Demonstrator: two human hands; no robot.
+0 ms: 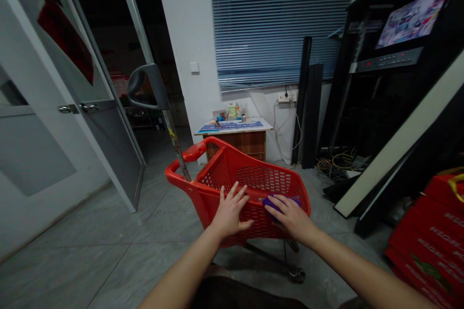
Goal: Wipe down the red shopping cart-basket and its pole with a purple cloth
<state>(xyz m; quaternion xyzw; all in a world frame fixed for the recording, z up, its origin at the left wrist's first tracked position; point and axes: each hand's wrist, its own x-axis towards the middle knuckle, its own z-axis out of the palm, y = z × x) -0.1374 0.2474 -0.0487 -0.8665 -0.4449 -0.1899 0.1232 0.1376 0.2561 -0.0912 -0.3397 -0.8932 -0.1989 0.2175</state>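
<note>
A red plastic shopping cart (253,174) with perforated basket walls stands in front of me. My left hand (232,210) is at the near side of the basket, fingers spread, holding nothing. Against the near rim, further right, my right hand (288,215) presses a purple cloth (270,200), its fingers lying over it. Part of the cloth is hidden beneath that hand. At the cart's left end a grey looped handle (157,89) rises on a metal pole.
Behind the cart is a small wooden cabinet (250,142) with items on top. Open doors (116,140) stand at the left. Leaning boards (391,159), loose cables (342,161) and stacked red boxes (427,236) are at the right. A cart wheel (297,275) shows below.
</note>
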